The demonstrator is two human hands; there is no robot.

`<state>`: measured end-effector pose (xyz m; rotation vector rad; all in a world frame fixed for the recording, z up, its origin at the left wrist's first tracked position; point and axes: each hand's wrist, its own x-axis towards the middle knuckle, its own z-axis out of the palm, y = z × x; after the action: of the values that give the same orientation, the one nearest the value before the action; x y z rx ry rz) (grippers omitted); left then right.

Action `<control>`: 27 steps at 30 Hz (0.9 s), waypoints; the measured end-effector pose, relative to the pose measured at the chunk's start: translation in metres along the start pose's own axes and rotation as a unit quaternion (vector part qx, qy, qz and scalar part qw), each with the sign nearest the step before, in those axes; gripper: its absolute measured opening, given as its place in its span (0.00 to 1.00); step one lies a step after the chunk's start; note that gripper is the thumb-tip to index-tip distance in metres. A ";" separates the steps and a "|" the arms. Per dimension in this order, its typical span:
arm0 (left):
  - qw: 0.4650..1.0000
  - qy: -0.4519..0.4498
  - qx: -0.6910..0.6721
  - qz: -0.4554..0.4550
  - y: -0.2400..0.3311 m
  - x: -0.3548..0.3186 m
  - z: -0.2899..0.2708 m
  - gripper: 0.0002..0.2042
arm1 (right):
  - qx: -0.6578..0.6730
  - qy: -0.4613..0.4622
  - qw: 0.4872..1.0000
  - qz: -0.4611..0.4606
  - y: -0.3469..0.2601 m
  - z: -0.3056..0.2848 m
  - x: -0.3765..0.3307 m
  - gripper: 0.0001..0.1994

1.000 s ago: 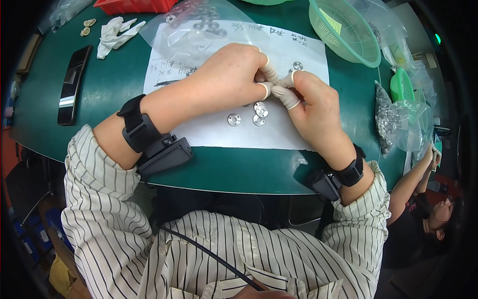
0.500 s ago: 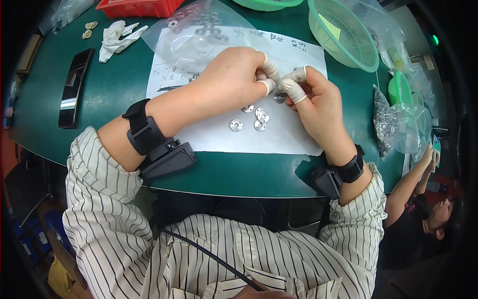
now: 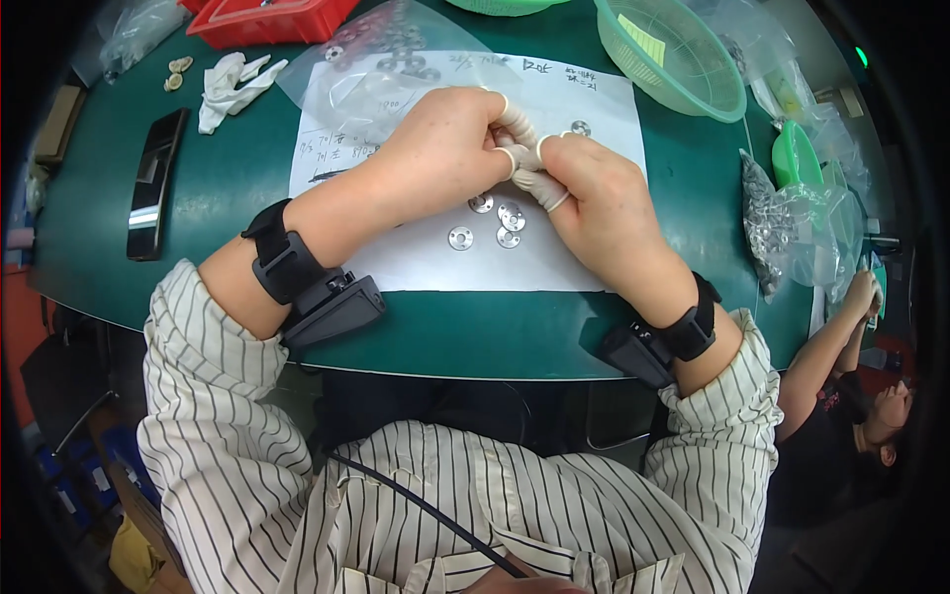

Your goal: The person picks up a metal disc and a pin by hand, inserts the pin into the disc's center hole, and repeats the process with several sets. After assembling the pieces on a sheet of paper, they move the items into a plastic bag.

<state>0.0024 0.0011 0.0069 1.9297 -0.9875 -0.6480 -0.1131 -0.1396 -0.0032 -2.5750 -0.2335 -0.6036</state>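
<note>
Meeting over white paper [image 3: 554,267] in the head view (only cam), L hand [image 3: 445,139] and R hand [image 3: 604,198] have fingers bent and bunched tip to tip, w/ pale finger cots [image 3: 518,121] on; can't tell if a part's gripped, as the tips hide it. Metal discs [image 3: 461,246]: small grp loose on paper just below the hands, a couple overlapping, plus one beyond R hand. Lots of similar pcs in clear bag [image 3: 381,49] at paper's far edge. Looks mid-job: several discs out, many bagged; which are done vs. left, can't tell. Tabletop [image 3: 237,178] also has phone [image 3: 155,188] and red tray [image 3: 272,32].
</note>
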 end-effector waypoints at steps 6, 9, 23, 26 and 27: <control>1.000 0.010 0.024 0.007 -0.001 0.000 0.002 0.10 | 0.174 -0.020 0.975 0.135 0.011 0.001 -0.004 0.06; 0.997 0.001 0.073 0.033 0.009 -0.002 0.005 0.10 | 0.273 0.048 0.935 0.221 0.013 -0.015 -0.003 0.06; 0.983 -0.012 0.100 0.152 0.014 -0.011 0.012 0.08 | 0.267 0.058 0.934 0.232 0.017 -0.012 -0.004 0.04; 0.990 0.009 0.082 0.115 0.004 -0.008 0.008 0.08 | 0.253 0.031 0.935 0.246 0.017 -0.011 -0.005 0.04; 0.993 0.018 0.074 0.096 0.002 -0.007 0.006 0.08 | 0.252 0.026 0.936 0.246 0.017 -0.010 -0.005 0.04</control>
<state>-0.0069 0.0035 0.0054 1.9361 -1.2086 -0.4387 -0.1173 -0.1595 -0.0043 -2.0036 0.2443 -0.3597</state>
